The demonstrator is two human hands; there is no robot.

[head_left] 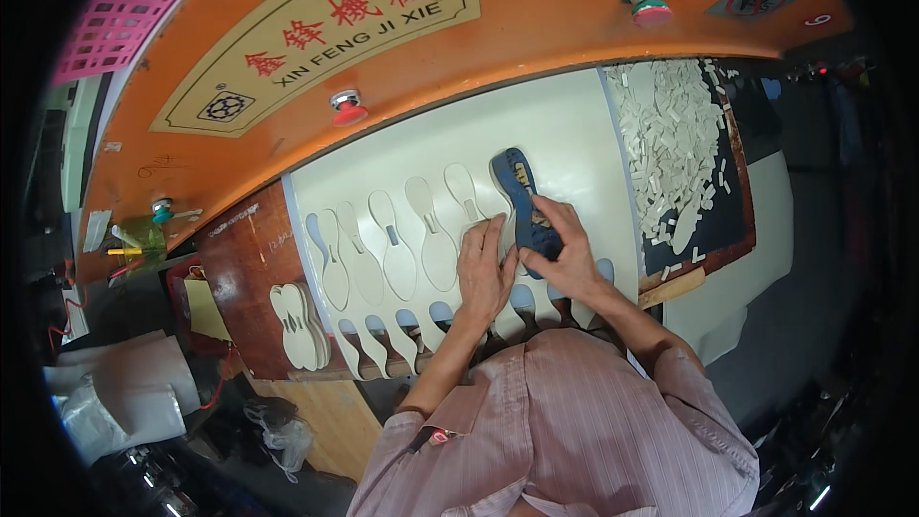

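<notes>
A large white sheet (550, 120) lies in front of me, with a row of sole-shaped cuts (438, 254) across it, several with a small slot at the waist. Along its near edge run curved cut-outs, bluish-grey showing through some. On the sheet stands a blue sole-shaped cutting die (523, 193), its far end tipped slightly left. My right hand (567, 247) is closed around the die's right side and near end, thumb and fingers on its rim. Just left of the die, my left hand (485, 266) rests flat on the sheet, fingers stretched forward.
An orange machine beam (536, 38) with red push buttons (350, 112) spans the far side. To the right, small white scraps (670, 129) are heaped on a dark board. A stack of white soles (299, 327) sits at left on a brown board (244, 273). A pink basket (134, 0) is top left.
</notes>
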